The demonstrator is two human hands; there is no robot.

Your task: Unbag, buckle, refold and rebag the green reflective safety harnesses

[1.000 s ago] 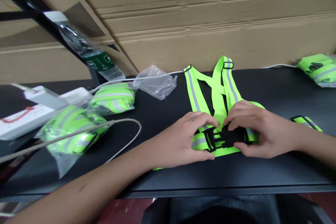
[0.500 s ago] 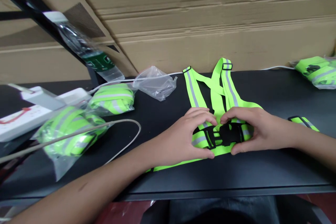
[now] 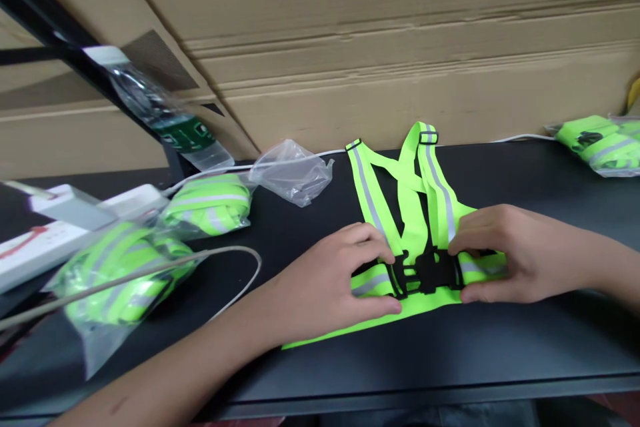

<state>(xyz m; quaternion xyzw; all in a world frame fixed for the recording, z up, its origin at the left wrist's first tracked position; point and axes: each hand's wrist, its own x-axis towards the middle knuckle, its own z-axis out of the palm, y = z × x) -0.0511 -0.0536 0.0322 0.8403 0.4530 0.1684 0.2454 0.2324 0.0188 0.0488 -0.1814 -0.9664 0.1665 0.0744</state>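
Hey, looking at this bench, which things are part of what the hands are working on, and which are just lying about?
Being worked on:
left hand, right hand, neon yellow reflective vest, black plastic buckle

Lying about:
bagged folded vests, loose clear plastic bag, power strip, water bottle

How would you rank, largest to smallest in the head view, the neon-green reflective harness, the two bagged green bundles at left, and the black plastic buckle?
1. Neon-green reflective harness
2. Nearer bagged bundle and farther bagged bundle: look alike; nearness makes it unsure.
3. Black plastic buckle
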